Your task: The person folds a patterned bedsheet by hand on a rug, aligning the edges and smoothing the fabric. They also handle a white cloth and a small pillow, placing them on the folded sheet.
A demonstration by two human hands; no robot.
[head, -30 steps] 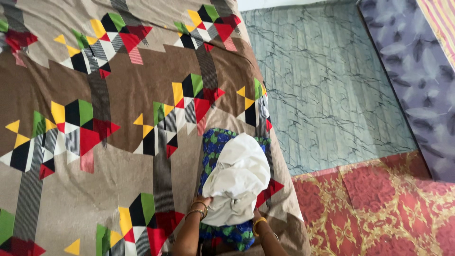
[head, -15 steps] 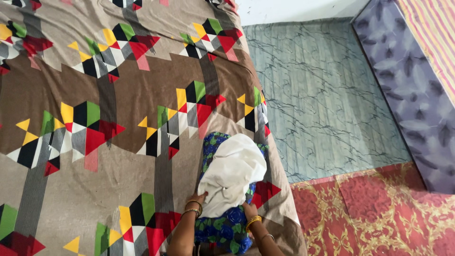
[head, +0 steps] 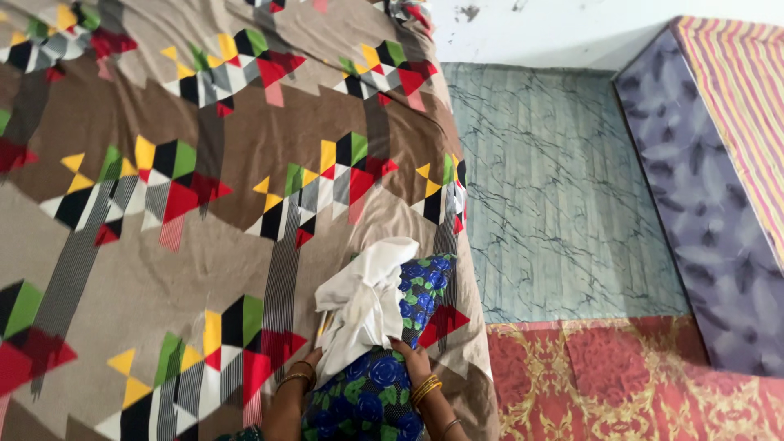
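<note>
Head view: white cloth (head: pixel 365 306) long axis up-right; both hands' grip apparently pinching it.

We see soft, even daylight with no glare, faint shadows in the bedspread (head: pixel 204 245) folds, and slight overall softness.

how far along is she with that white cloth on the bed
Done: the patterned sheet looks spread over the bed. In hand: both hands, left and right, hold the bunched white cloth over the blue floral fabric. Left: the cloth is still crumpled, not folded.
</note>
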